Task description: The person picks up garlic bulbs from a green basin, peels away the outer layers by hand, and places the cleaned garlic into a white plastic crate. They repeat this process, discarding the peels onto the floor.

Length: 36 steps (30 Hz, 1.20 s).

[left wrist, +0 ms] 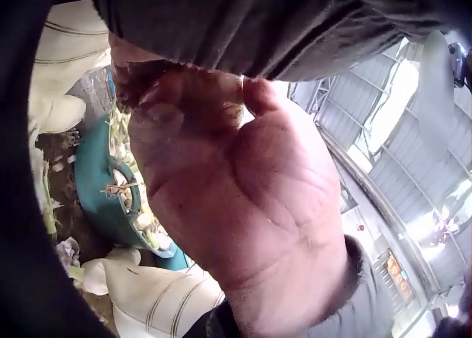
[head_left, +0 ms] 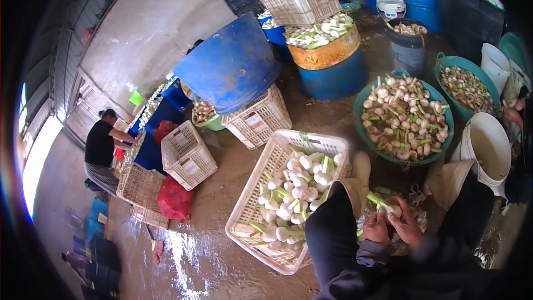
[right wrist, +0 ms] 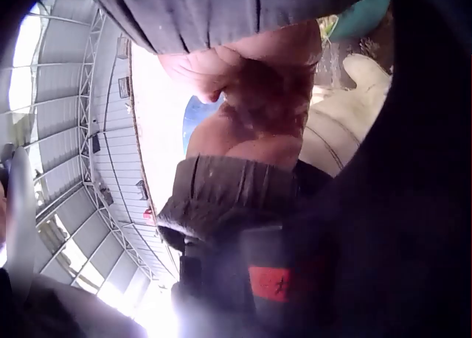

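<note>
In the head view both hands work together low between my knees, over a pile of garlic skins. My left hand [head_left: 377, 226] and right hand [head_left: 406, 224] both grip one garlic bulb [head_left: 390, 209] with a green stalk [head_left: 377, 199] pointing left. The left wrist view shows the left hand [left wrist: 184, 102] palm-on with soiled fingers curled in; the bulb is hidden there. In the right wrist view the right hand [right wrist: 258, 95] is curled, seen from behind the sleeve. A white crate [head_left: 244, 214] of cleaned white garlic [head_left: 294, 189] stands just left of my knee.
A teal basin [head_left: 358, 122] of unpeeled garlic sits ahead, also in the left wrist view [left wrist: 92, 183]. A white bucket [head_left: 488, 144] stands at the right. More crates [head_left: 256, 118], blue barrels [head_left: 333, 78] and red bags [head_left: 173, 199] crowd the wet floor. A person [head_left: 102, 144] crouches far left.
</note>
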Motion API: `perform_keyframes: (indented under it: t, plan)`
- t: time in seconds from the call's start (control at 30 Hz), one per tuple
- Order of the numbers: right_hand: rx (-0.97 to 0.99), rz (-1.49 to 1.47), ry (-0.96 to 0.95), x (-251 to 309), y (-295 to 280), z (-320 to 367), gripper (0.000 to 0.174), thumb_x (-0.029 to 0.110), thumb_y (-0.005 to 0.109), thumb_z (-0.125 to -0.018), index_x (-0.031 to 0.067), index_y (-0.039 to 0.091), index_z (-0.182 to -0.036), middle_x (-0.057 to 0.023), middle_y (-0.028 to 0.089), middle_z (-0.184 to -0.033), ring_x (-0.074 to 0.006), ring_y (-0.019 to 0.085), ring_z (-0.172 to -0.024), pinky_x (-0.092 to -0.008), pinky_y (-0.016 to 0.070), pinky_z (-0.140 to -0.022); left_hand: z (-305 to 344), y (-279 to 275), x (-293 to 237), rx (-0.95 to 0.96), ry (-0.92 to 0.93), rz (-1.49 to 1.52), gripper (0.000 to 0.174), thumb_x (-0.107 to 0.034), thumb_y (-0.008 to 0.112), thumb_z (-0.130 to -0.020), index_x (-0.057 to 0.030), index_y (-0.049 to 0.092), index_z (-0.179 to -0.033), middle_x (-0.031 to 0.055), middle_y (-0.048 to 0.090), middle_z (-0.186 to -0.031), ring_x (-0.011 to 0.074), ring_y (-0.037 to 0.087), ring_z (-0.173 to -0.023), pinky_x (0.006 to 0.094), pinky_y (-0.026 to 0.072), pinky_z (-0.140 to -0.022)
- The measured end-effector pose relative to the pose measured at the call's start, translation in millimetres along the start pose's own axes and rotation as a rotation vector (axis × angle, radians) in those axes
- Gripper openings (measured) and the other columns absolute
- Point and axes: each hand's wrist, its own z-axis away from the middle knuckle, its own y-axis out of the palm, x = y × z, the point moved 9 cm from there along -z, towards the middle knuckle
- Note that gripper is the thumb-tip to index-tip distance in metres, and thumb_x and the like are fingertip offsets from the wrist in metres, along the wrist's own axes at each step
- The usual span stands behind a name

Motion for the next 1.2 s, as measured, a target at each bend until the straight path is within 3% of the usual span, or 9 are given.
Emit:
perform_keyframes:
  t: [0.1, 0.2, 0.3, 0.47, 0.53, 0.63, 0.73, 0.97, 1.2]
  plan:
    - [-0.056, -0.098, 0.052, -15, -5, -3, 0.038, 0.018, 0.048, -0.094, 0.0063, 0.037, -0.129, -0.0057, 0.048, -0.114, -0.0121, 0.047, -0.104, -0.0260, 0.0400, -0.090, -5, 0, 14, -0.101, -0.053, 0.166, 0.031, -0.025, 0.049, -0.093, 0.0008, 0.064, -0.094, 0.0138, 0.066, -0.077, 0.0211, 0.062, -0.066, 0.0338, 0.0483, -0.062]
    - [-0.137, -0.349, 0.072, -31, -7, -10, 0.041, 0.032, 0.040, -0.095, 0.0089, 0.041, -0.129, -0.0067, 0.055, -0.103, -0.0155, 0.056, -0.087, -0.0242, 0.0473, -0.071, -3, -6, -7, -0.124, -0.030, 0.065, 0.031, -0.025, 0.048, -0.093, 0.0018, 0.062, -0.097, 0.0145, 0.065, -0.074, 0.0220, 0.062, -0.065, 0.0338, 0.0488, -0.062]
    - [0.157, -0.702, 0.317, -38, 11, -3, 0.052, 0.043, 0.031, -0.092, 0.0121, 0.039, -0.134, -0.0102, 0.060, -0.086, -0.0166, 0.045, -0.043, -0.0276, 0.0305, -0.033, -1, 9, 10, 0.068, -0.256, 0.285, 0.033, -0.027, 0.045, -0.095, 0.0014, 0.062, -0.097, 0.0119, 0.065, -0.075, 0.0212, 0.063, -0.065, 0.0337, 0.0497, -0.059]
    - [0.211, -0.691, 0.356, -22, 11, -3, 0.052, 0.042, 0.032, -0.093, 0.0150, 0.036, -0.137, -0.0056, 0.059, -0.084, -0.0131, 0.046, -0.046, -0.0257, 0.0332, -0.037, 9, 28, 7, 0.174, -0.437, 0.737, 0.032, -0.028, 0.045, -0.096, -0.0015, 0.062, -0.088, 0.0064, 0.062, -0.066, 0.0179, 0.059, -0.054, 0.0328, 0.0469, -0.048]
    - [0.094, -0.447, 0.400, -25, 7, -3, 0.054, 0.047, 0.029, -0.095, 0.0168, 0.031, -0.140, -0.0010, 0.058, -0.084, -0.0105, 0.046, -0.048, -0.0226, 0.0337, -0.040, -8, -4, -4, -0.142, 0.097, 0.275, 0.028, -0.026, 0.051, -0.093, -0.0017, 0.060, -0.082, 0.0083, 0.057, -0.059, 0.0173, 0.053, -0.049, 0.0337, 0.0433, -0.046]
    - [0.138, 0.019, -0.039, -5, -3, -12, 0.057, 0.022, 0.050, -0.094, 0.0038, 0.021, -0.140, -0.0089, 0.041, -0.131, -0.0134, 0.044, -0.113, -0.0319, 0.0365, -0.097, 6, -28, -58, -0.347, 0.350, -0.199, 0.026, -0.022, 0.055, -0.090, -0.0012, 0.059, -0.076, 0.0142, 0.053, -0.056, 0.0163, 0.048, -0.049, 0.0358, 0.0419, -0.047]
    - [-0.039, 0.548, -0.175, 31, -4, -1, 0.060, 0.020, 0.069, -0.082, 0.0030, 0.034, -0.128, -0.0140, 0.048, -0.115, -0.0180, 0.050, -0.102, -0.0318, 0.0444, -0.084, 8, -18, -57, -0.266, 0.419, -0.337, 0.027, -0.021, 0.054, -0.090, 0.0006, 0.059, -0.074, 0.0145, 0.056, -0.058, 0.0147, 0.049, -0.052, 0.0355, 0.0440, -0.050]
    - [0.318, -0.598, 0.350, -7, -9, -3, 0.046, 0.022, 0.058, -0.090, 0.0024, 0.041, -0.128, -0.0057, 0.058, -0.097, -0.0087, 0.056, -0.076, -0.0241, 0.0473, -0.064, 6, 11, -9, 0.010, -0.413, 0.759, 0.039, -0.031, 0.039, -0.097, -0.0002, 0.043, -0.121, 0.0165, 0.058, -0.109, 0.0279, 0.062, -0.095, 0.0394, 0.0553, -0.076]
    - [0.127, -0.178, 0.202, -2, -20, -14, 0.038, 0.025, 0.054, -0.093, 0.0044, 0.049, -0.124, -0.0042, 0.059, -0.098, -0.0092, 0.054, -0.078, -0.0240, 0.0482, -0.068, 0, 6, -34, 0.104, 0.018, 0.411, 0.033, -0.024, 0.039, -0.098, 0.0030, 0.049, -0.115, 0.0156, 0.060, -0.103, 0.0238, 0.062, -0.090, 0.0349, 0.0535, -0.073]
